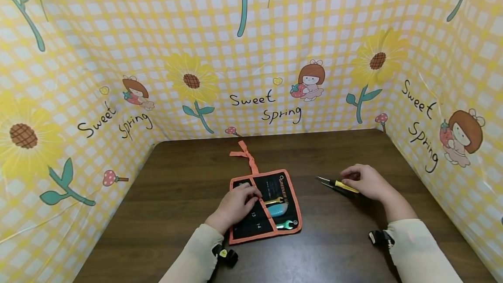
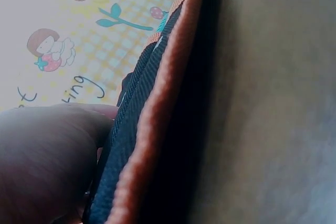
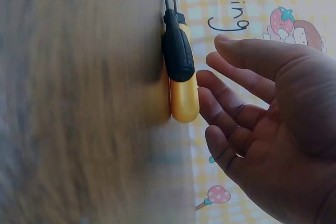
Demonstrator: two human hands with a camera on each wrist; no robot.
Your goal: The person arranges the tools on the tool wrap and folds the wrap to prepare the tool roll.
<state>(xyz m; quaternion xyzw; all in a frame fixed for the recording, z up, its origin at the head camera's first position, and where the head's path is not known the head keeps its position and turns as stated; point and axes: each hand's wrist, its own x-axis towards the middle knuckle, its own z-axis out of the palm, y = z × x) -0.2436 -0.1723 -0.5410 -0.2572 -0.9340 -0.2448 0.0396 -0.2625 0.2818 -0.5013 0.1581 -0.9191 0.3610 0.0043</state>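
A black tool pouch (image 1: 243, 232) with orange trim lies unfolded on the table. My left hand (image 1: 235, 204) rests over its pocket panel, thumb and fingertips pinching the orange pocket edge; the left wrist view shows the pouch's orange side trim (image 2: 157, 103) close up. From the pockets poke a yellow wrench (image 1: 275, 201), a light-blue rounded piece (image 1: 277, 210) and a green wrench (image 1: 285, 225). To the right, two slim screwdrivers (image 1: 343, 185) with yellow-and-black handles lie side by side. My right hand (image 3: 294, 114) is beside their handle ends, fingers loosely bent, holding nothing.
The dark wooden table (image 1: 188, 169) is enclosed by a yellow checked cloth (image 1: 251, 56) on the back and both sides. An orange tie strap (image 1: 251, 160) stretches from the pouch toward the back edge.
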